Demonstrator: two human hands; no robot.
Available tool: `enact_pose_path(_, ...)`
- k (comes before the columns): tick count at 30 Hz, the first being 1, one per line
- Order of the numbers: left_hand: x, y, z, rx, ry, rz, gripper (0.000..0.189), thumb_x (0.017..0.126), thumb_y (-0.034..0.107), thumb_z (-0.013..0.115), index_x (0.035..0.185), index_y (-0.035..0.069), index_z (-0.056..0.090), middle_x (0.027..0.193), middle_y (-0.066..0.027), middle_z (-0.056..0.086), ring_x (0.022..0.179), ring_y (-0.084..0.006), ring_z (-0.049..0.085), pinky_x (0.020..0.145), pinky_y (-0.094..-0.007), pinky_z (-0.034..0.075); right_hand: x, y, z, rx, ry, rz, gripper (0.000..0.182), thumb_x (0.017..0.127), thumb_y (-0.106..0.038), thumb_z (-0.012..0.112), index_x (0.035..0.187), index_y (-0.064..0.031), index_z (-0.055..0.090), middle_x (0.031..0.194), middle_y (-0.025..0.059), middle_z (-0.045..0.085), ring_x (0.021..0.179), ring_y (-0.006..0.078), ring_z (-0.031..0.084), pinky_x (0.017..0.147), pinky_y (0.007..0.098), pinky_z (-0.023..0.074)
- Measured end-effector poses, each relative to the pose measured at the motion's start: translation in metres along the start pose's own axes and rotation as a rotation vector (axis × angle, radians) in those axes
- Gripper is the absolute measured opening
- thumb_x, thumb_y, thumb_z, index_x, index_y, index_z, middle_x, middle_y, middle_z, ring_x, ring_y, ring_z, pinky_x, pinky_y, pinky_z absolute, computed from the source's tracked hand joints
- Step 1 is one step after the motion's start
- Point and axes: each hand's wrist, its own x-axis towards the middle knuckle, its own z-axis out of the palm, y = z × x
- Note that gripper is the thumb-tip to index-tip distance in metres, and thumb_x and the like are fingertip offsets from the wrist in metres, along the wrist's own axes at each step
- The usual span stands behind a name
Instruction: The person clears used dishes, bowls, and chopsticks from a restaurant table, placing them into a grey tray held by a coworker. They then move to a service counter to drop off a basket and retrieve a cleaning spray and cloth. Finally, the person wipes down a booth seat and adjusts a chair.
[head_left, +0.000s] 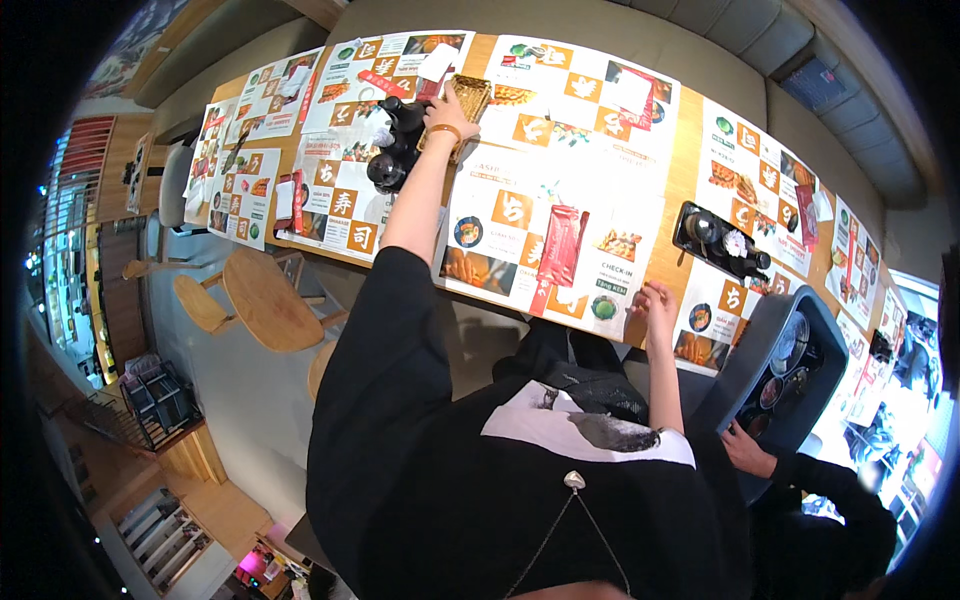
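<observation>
My left hand reaches across the table onto a woven wicker basket. Its fingers lie over the basket's left side, next to dark sauce bottles; whether they grip the rim cannot be made out. A small white crumpled item sits among those bottles. Near the table's front edge hovers my right hand, fingers loosely bent and apart, with nothing in them. Between the hands, a red packet lies on a printed paper placemat.
At right, another person's hand holds a grey tub with dishes inside, beside the table edge. A black tray carries dark bottles. Wooden chairs stand at left. A padded bench runs behind the table.
</observation>
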Motion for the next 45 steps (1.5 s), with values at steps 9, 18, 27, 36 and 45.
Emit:
enact_pose_path(9,-0.043,0.012,-0.024,-0.208,0.213,0.023,0.115,0.055,0.032,0.077,0.141,0.006,0.004,0.120,-0.0284,0.041,0.111,-0.0419,0.044,0.093,-0.0487,0.038,-0.035,-0.029,0.003,-0.085,-0.095,-0.209,0.026,0.090,-0.018,0.053,0.114,-0.0061,0.050,0.094,0.0061,0.059,0.077,0.0118,0.057,0.061,0.0217,0.0459)
enact_pose_path(18,-0.340,0.035,-0.072,-1.522,-0.340,-0.150,0.060,0.075,0.005,0.069,0.125,0.002,0.037,0.104,-0.0121,0.059,0.093,-0.0215,0.061,0.080,-0.0325,0.051,-0.038,-0.030,0.018,-0.007,-0.401,-0.452,0.018,0.088,-0.012,0.052,0.102,-0.0025,0.052,0.085,0.0049,0.056,0.075,0.0120,0.057,0.068,0.0253,0.0495)
enact_pose_path(27,-0.494,-0.027,0.006,-1.279,-0.446,-0.353,0.077,0.069,0.007,0.077,0.128,0.000,0.029,0.121,-0.0143,0.042,0.106,-0.0217,0.046,0.093,-0.0330,0.038,-0.101,-0.020,0.024,-0.108,-0.420,-0.490,0.012,0.086,-0.015,0.056,0.084,-0.0035,0.053,0.065,0.0032,0.058,0.053,0.0066,0.053,0.048,0.0225,0.0410)
enact_pose_path(36,-0.523,-0.062,-0.012,-1.185,-0.365,0.032,0.077,0.068,0.006,0.077,0.127,0.002,0.028,0.120,-0.0123,0.042,0.105,-0.0210,0.046,0.090,-0.0316,0.040,-0.183,0.030,0.005,-0.125,-0.250,-0.750,0.021,0.070,-0.009,0.064,0.070,-0.0047,0.044,0.057,0.0002,0.045,0.053,0.0078,0.043,0.049,0.0250,0.0373)
enact_pose_path(45,-0.622,-0.144,-0.004,-1.167,-0.326,0.005,0.082,0.068,0.007,0.077,0.130,-0.001,0.024,0.117,-0.0130,0.047,0.103,-0.0202,0.051,0.085,-0.0304,0.044,-0.300,0.136,-0.021,-0.267,-0.118,-0.638,0.020,0.061,-0.009,0.059,0.060,-0.0035,0.040,0.052,0.0045,0.040,0.050,0.0127,0.040,0.049,0.0285,0.0349)
